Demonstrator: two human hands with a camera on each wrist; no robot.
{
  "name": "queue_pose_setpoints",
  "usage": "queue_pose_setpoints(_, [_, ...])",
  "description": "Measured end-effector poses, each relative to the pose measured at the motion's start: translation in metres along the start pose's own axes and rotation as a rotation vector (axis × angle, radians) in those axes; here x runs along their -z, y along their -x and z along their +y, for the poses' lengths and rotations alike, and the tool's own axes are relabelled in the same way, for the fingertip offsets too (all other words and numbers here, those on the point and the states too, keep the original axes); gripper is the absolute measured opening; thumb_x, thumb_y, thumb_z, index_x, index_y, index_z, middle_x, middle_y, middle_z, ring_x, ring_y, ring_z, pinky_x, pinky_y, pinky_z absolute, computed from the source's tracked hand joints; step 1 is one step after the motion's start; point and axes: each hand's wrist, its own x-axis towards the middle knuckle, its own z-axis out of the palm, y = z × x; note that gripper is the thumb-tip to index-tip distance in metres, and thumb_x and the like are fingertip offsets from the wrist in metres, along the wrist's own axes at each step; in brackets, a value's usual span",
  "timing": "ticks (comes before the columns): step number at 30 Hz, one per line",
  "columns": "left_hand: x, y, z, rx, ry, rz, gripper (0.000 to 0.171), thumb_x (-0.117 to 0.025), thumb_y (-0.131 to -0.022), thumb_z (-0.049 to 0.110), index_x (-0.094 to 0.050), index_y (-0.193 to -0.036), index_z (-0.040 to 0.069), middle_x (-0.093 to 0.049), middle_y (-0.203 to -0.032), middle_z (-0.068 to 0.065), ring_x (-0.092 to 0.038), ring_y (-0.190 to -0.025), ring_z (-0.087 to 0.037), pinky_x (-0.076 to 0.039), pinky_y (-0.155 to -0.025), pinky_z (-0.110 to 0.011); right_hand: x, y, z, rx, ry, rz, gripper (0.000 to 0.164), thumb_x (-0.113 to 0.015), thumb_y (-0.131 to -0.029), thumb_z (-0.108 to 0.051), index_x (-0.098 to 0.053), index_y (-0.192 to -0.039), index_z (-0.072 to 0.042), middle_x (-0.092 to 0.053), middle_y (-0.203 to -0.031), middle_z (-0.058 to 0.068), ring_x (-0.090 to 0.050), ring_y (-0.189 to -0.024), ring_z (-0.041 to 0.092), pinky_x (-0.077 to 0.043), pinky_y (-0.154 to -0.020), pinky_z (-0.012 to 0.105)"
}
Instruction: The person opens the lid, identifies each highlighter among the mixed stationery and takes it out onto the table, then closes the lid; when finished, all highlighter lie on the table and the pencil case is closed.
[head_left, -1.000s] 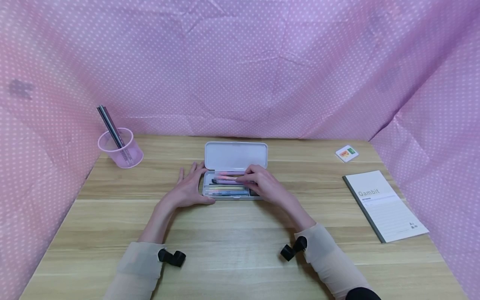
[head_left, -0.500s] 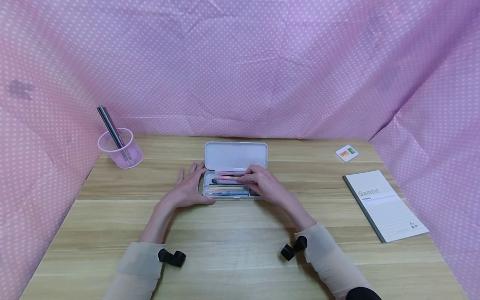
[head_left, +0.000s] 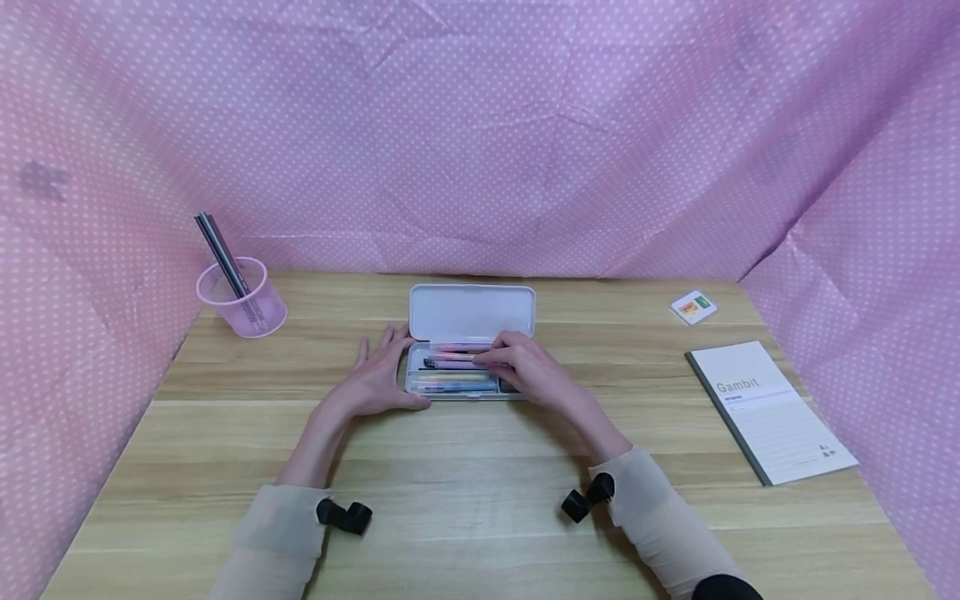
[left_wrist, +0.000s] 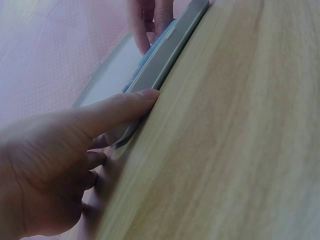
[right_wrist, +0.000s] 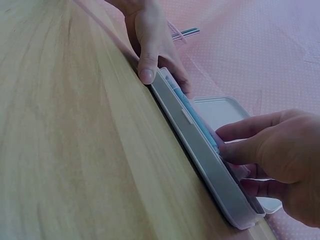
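Several pink-and-purple pens lie in the pencil case, near the middle of the worktop's far edge; my right hand, curled, seems to pinch their right ends. My left hand, spread wide, braces the case's left end; were that brace eased, I judge from afar, the case could skid and the pens slip

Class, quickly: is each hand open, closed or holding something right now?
Left hand: holding the left end of the pencil case.
Right hand: fingers curled at the pens inside; whether it grips one cannot be told.
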Motion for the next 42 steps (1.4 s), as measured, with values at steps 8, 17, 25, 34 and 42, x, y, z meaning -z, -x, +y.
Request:
queue_pose_setpoints(8, [0.0,0.0,0.0,0.008,-0.003,-0.01,0.106,-0.09,-0.072,0.049,-0.037,-0.154,0.008,-0.007,-0.175,-0.015,0.004,-0.162,-0.04,0.014,-0.128,-0.064,0.005,0.003,0.004,-0.016,-0.03,0.035,0.023,-0.067,-0.098,-0.008,-0.079,-0.116,-0.016,-0.067,-0.102,0.001,-0.059,-0.092,0.014,-0.052,-0.078,0.03])
queue_pose_setpoints(17, [0.001,0.001,-0.001,0.001,0.003,-0.003,0.106,-0.09,-0.072,0.048,-0.037,-0.153,0.007,-0.007,-0.175,-0.015,0.003,-0.162,-0.042,0.013,-0.127,-0.065,0.03,0.022,0.027,-0.051,-0.134,0.125,0.027,-0.068,-0.094,0.002,-0.079,-0.115,-0.01,-0.069,-0.104,0.01,-0.062,-0.098,0.023,-0.053,-0.084,0.036])
queue_pose_setpoints(25, [0.0,0.001,0.0,0.004,-0.001,-0.002,0.105,-0.09,-0.072,0.05,-0.037,-0.154,0.009,-0.008,-0.175,-0.014,0.002,-0.162,-0.04,0.013,-0.127,-0.065,0.056,0.052,0.056,-0.058,-0.122,0.212,0.028,-0.068,-0.092,0.006,-0.079,-0.114,-0.008,-0.068,-0.101,0.01,-0.059,-0.092,0.018,-0.05,-0.079,0.025])
queue_pose_setpoints(34, [-0.001,0.001,0.001,0.011,0.005,-0.015,0.107,-0.089,-0.072,0.049,-0.036,-0.155,0.008,-0.007,-0.175,-0.015,0.002,-0.162,-0.041,0.012,-0.128,-0.065,0.079,0.077,0.088,-0.063,-0.069,0.25,0.029,-0.068,-0.089,0.011,-0.079,-0.111,-0.005,-0.068,-0.098,0.01,-0.057,-0.089,0.013,-0.047,-0.076,0.016])
queue_pose_setpoints(42, [0.002,0.001,0.002,0.017,0.005,-0.009,0.105,-0.089,-0.073,0.048,-0.036,-0.155,0.008,-0.007,-0.175,-0.017,0.003,-0.162,-0.042,0.013,-0.127,-0.065,0.091,0.084,0.107,-0.113,-0.042,0.239,0.029,-0.069,-0.09,0.01,-0.079,-0.112,-0.007,-0.069,-0.099,0.01,-0.059,-0.088,0.013,-0.045,-0.076,0.014])
